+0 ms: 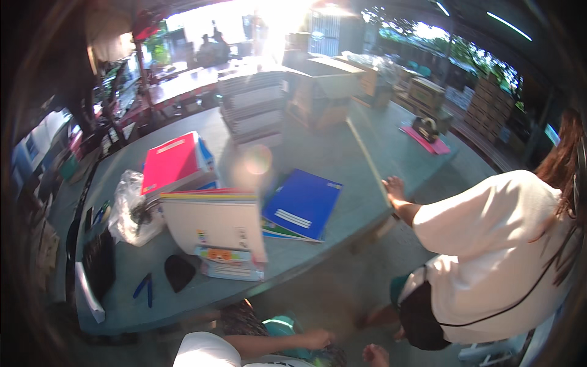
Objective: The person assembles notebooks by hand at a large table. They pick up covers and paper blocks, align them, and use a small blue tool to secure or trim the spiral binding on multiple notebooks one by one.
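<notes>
Below the table's near edge, away from the things on it, my left hand (319, 339) reaches in from a white sleeve. Its fingers are curled in, and no object shows in them. My right hand (375, 355) is at the lower edge of the picture, partly cut off, its fingers bent and nothing visible in them. Beside my left forearm is a teal object (280, 325), half hidden. Nearest on the table stand upright notebooks with a pale cover (211, 223), a small clear packet with a colourful label (229, 263) leaning at their foot.
On the table (244, 293) are blue notebooks (304, 205), a red-topped notebook stack (171, 160), a plastic bag (131, 214), blue snips (145, 290), a dark flat piece (179, 273), a tall paper stack (252, 107), cartons (324, 92) and a tape roll (425, 128). A person (489, 244) in white touches the right edge.
</notes>
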Available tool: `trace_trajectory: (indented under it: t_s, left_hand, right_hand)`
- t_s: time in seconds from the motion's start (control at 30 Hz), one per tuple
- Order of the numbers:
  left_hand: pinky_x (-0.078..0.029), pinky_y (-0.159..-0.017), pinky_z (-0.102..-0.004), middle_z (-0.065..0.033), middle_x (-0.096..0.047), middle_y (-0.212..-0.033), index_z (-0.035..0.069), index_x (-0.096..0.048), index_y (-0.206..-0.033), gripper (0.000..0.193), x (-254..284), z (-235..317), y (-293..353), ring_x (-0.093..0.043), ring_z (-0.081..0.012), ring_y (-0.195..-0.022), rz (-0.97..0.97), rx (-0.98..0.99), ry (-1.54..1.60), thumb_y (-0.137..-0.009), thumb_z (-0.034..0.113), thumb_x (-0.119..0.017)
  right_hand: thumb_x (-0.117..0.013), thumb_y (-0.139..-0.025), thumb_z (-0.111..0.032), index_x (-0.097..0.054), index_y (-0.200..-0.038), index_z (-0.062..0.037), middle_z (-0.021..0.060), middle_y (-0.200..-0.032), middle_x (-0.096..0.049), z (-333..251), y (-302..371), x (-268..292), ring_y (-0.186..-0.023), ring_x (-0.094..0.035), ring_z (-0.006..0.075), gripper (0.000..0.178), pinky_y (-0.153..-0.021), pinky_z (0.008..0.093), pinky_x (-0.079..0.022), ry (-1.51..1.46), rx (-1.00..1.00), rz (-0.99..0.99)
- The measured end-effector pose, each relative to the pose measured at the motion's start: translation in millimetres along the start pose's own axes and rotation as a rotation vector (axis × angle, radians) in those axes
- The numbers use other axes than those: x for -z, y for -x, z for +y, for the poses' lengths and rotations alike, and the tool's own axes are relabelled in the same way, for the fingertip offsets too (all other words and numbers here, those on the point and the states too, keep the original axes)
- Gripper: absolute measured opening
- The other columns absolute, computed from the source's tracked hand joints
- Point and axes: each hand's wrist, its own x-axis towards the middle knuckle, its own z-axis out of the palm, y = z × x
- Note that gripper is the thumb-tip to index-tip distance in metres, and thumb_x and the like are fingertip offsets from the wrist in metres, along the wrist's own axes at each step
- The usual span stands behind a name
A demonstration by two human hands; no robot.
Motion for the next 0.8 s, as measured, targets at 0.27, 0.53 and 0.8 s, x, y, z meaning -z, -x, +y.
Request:
trace_trajectory:
  t_s: [0.27,0.53,0.8]
  left_hand:
    - [-0.046,-0.08,-0.0436,-0.0163,-0.061,-0.103,0.009,-0.054,-0.115,0.031,93,-13,173,-0.058,-0.0333,-0.097,0.294,-0.146,-0.046,-0.086,0.022,-0.054]
    - [-0.048,-0.068,-0.0358,-0.0108,-0.065,-0.082,0.005,-0.053,-0.113,0.032,133,-70,266,-0.062,-0.0247,-0.074,0.372,-0.285,0.122,-0.085,0.02,-0.057]
    - [-0.047,-0.069,-0.035,-0.0101,-0.063,-0.081,0.003,-0.054,-0.11,0.032,123,-100,238,-0.061,-0.0218,-0.076,0.188,-0.353,0.086,-0.082,0.018,-0.059]
  right_hand:
    - [-0.057,-0.086,-0.026,-0.053,-0.102,-0.0126,0.0021,-0.081,-0.058,112,-54,-111,-0.063,-0.055,0.0129,0.021,-0.046,0.026,-0.043,-0.12,-0.166,-0.337]
    - [-0.059,-0.085,-0.022,-0.053,-0.107,-0.015,0.0032,-0.084,-0.058,42,-15,-234,-0.066,-0.055,0.0161,0.024,-0.05,0.029,-0.045,0.313,-0.113,-0.424]
    - [-0.053,-0.084,-0.018,-0.061,-0.094,-0.0092,0.0072,-0.084,-0.061,104,-96,-215,-0.072,-0.059,0.023,0.016,-0.062,0.0349,-0.048,0.73,0.12,-0.464]
